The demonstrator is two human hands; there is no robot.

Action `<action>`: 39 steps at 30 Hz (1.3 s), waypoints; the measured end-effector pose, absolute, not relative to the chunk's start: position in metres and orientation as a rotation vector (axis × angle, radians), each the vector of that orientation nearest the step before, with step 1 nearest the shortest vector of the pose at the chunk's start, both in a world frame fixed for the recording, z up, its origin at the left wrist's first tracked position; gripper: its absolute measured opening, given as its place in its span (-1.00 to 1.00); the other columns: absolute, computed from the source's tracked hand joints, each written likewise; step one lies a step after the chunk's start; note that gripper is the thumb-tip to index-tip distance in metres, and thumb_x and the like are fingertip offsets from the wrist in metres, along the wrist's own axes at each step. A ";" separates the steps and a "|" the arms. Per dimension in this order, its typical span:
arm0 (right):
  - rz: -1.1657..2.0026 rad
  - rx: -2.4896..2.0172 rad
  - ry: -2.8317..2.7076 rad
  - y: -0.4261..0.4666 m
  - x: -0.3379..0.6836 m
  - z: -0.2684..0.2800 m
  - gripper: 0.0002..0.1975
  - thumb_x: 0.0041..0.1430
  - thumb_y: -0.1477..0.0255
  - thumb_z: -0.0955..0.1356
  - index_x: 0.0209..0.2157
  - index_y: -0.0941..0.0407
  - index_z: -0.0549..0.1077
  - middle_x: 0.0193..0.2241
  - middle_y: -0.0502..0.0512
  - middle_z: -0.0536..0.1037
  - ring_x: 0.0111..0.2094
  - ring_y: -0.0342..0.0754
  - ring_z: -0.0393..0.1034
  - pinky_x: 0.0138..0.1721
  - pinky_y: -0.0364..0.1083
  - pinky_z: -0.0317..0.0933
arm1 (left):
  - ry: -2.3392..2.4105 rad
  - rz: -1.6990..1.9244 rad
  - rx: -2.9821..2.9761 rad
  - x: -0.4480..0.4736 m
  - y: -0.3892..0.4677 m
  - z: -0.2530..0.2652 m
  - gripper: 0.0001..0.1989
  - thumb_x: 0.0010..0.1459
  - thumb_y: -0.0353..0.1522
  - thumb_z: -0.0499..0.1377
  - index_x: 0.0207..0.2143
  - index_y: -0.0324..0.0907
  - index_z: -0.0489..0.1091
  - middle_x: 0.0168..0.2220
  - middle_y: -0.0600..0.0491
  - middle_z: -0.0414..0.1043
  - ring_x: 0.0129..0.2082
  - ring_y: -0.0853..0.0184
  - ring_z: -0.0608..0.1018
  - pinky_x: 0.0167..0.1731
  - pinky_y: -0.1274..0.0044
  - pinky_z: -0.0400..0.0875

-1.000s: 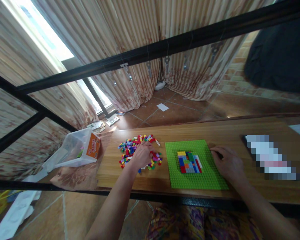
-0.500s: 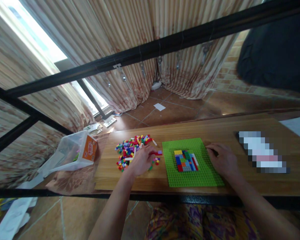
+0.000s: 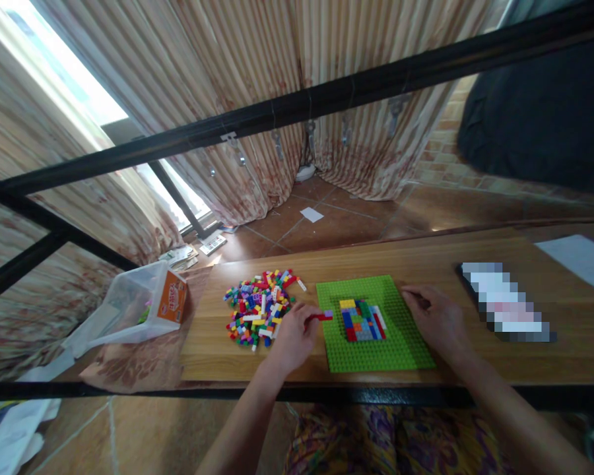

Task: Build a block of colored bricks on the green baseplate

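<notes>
My left hand (image 3: pixel 297 335) pinches a long red toy brick (image 3: pixel 321 316) with a small lavender piece at its far end. That end is over the left edge of a green studded baseplate (image 3: pixel 334 353). Near the plate's middle is a patchwork of bricks (image 3: pixel 365 322) in yellow, blue, red, grey, green and white. At the plate's right edge rests my right hand (image 3: pixel 435 320), its fingers curled together; what they hold, if anything, is hidden. A heap of loose bricks (image 3: pixel 257 303) lies left of the plate, beside my left hand.
A clear plastic bin (image 3: pixel 129 303) with an orange label stands left of the wooden table (image 3: pixel 208 356). On the right lie a phone-like object with a blurred-out surface (image 3: pixel 505 300) and a white sheet (image 3: pixel 584 260). A black metal bar (image 3: pixel 277 109) crosses beyond the table.
My left hand has moved right, away from the brick heap, carrying the red brick to the baseplate's left edge. My right hand keeps its place at the plate's right edge.
</notes>
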State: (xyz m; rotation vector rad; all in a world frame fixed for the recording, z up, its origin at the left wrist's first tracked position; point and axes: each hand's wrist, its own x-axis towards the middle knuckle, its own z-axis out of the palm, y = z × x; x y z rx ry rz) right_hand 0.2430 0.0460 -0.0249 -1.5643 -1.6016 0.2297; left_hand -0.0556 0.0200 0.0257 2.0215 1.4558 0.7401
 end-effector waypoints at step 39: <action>1.104 -1.597 -0.845 -0.035 0.210 0.014 -0.60 -0.14 0.10 0.49 -0.35 0.13 0.63 -0.52 0.03 0.52 -0.48 -0.13 0.28 -0.46 -0.14 0.18 | 1.816 1.056 2.166 0.050 0.012 -0.012 -0.92 0.17 -0.50 0.19 -0.34 -0.16 0.40 -0.41 0.07 0.45 -0.37 0.33 0.50 -0.32 0.52 0.36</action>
